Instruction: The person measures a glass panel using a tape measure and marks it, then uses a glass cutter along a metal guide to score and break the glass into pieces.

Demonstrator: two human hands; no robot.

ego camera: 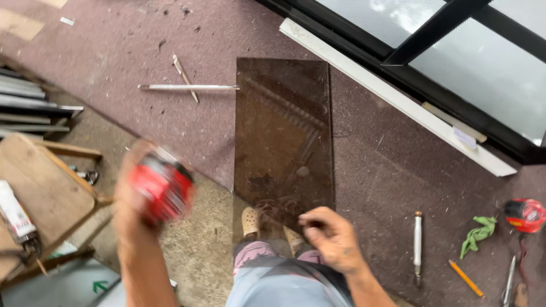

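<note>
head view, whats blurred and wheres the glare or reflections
Head view: the left hand and the red tape measure it grips are smeared by motion blur; the right hand is only slightly soft; the dark glass pane mirrors the person's feet; floor and tools look sharp in even daylight.

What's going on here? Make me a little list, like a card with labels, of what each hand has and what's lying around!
Left hand: left hand holds a red and black tape measure, blurred
Right hand: right hand holds nothing, fingers curled, at the near edge of the glass
Glass: dark tinted glass pane lying flat on the purple carpet
Right side of the floor: green rag, orange pencil, second red tape measure
Left side: wooden stool
</note>
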